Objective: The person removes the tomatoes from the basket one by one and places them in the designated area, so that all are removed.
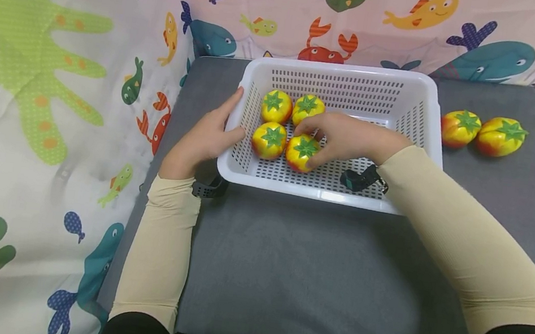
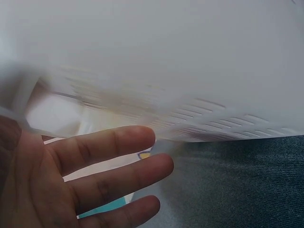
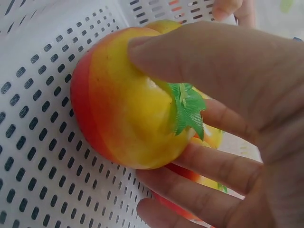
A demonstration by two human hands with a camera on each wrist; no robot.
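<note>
Left of centre in the head view, the left hand (image 1: 207,136) is placed against the left rim of the white basket (image 1: 325,196), fingers straight and spread. Three yellow fruits (image 1: 268,140) are seated in the basket's left half. Beside them, near frame centre, a fourth fruit (image 1: 302,152) is gripped between the right hand's (image 1: 349,135) thumb and fingers. At upper right, two outer fruits (image 1: 499,140) are positioned on the grey table (image 1: 303,275).

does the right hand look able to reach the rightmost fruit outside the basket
Probably yes, after the right hand releases its gripped fruit and clears the basket rim; nothing covers the rightmost fruit.
</note>
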